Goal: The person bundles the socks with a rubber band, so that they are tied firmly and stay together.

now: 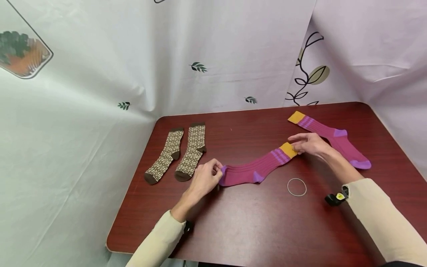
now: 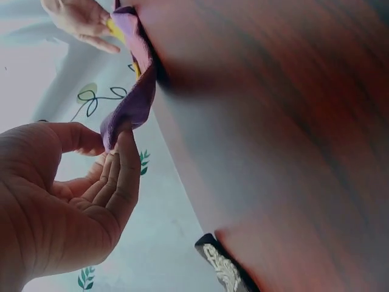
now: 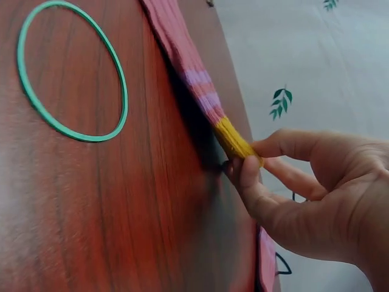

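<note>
A magenta sock [image 1: 247,171] with a yellow cuff and lilac toe, heel and stripes stretches between both hands over the table. At its toe end, the left hand [image 1: 205,177] pinches the lilac tip [image 2: 130,109] between thumb and fingers. The right hand [image 1: 310,144] pinches the yellow cuff [image 3: 236,141], thumb on one side and fingertips on the other. A matching magenta sock [image 1: 333,137] lies flat behind the right hand, its cuff toward the back edge. Below the held sock's cuff end rests a thin green ring [image 3: 124,97], like a rubber band.
Two brown-and-cream patterned socks, one [image 1: 166,154] nearer the left edge and another [image 1: 193,152] beside it, lie on the dark red wooden table [image 1: 260,218]. White printed curtains [image 1: 227,85] hang behind the table and at its sides.
</note>
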`<state>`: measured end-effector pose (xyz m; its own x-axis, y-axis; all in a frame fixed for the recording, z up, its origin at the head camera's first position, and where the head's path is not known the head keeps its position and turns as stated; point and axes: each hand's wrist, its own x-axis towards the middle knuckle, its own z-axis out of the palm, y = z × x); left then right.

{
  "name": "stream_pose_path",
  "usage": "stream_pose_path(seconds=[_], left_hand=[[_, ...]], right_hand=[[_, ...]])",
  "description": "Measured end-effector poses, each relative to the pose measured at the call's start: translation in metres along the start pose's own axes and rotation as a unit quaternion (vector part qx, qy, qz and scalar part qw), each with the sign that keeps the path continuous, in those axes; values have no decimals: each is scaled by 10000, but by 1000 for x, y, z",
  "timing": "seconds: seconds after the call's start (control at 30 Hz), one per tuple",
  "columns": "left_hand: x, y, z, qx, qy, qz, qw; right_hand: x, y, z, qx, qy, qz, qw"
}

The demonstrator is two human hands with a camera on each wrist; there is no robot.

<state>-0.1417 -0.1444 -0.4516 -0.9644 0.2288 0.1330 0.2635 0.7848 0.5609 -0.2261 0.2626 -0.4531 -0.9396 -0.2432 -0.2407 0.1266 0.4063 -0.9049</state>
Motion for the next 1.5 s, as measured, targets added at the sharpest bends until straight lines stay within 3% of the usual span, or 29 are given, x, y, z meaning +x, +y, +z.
stream_pose_path(seconds=[0.47, 0.73, 0.93, 1.27, 1.5], left_hand=[[-2, -16, -15, -113, 327, 296, 9990], [-2, -25, -20, 99, 255, 140, 9995], [-2, -30, -19, 6, 71, -61, 10000], [-3, -33, -19, 4, 72, 12, 10000], [-1, -39, -17, -143, 20, -162, 9998]], right_hand=[[-33, 8, 2, 197, -579, -103, 9981], [-48, 13, 11, 503, -455, -170, 9976], [-57, 17, 15, 604, -357, -155, 9974], [-62, 24, 21, 446, -42, -321, 9985], [-63, 26, 25, 304, 156, -478, 9983]])
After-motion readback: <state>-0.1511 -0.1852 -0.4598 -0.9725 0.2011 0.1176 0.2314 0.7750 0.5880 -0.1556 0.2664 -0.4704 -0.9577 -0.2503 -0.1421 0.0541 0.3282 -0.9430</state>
